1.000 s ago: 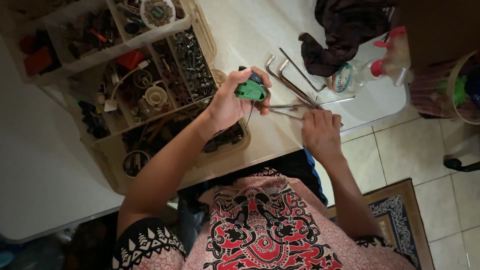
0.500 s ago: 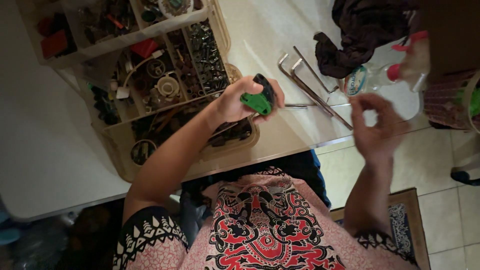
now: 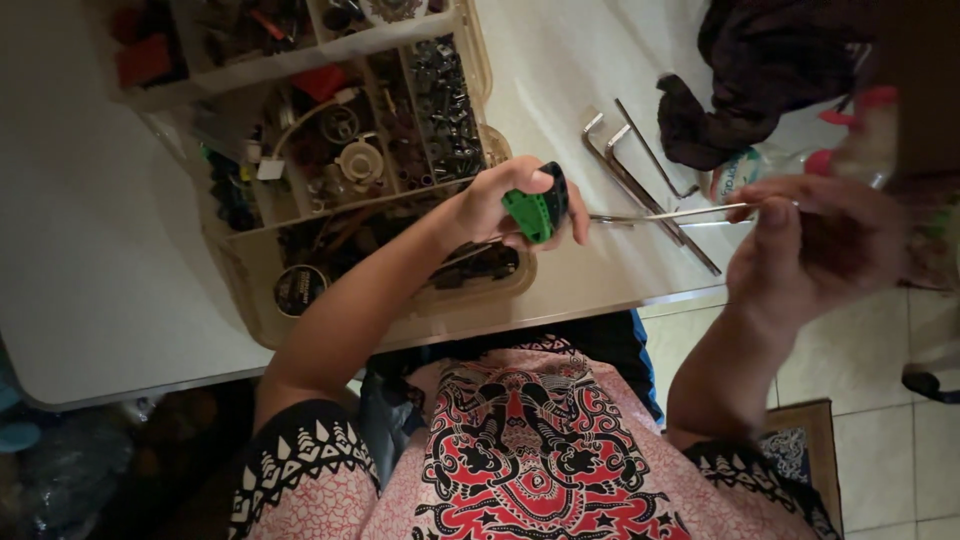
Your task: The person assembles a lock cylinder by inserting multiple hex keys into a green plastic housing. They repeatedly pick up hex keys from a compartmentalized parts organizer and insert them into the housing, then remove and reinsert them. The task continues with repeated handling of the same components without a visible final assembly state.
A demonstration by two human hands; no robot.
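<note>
Two hands were raised over the table point(image 3: 560, 60): left hand point(image 3: 500, 205) clenched around a green-and-black tool handle point(image 3: 538, 208), right hand point(image 3: 810, 245) pinching a thin metal rod point(image 3: 680, 213). Compartmented organizer box point(image 3: 255, 310) held screws and small hardware.

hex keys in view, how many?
3 clearly. Two L-shaped hex keys lie side by side on the white table: one, the other just beyond it. A third is pinched in the right hand. More may be hidden under the hands.
</note>
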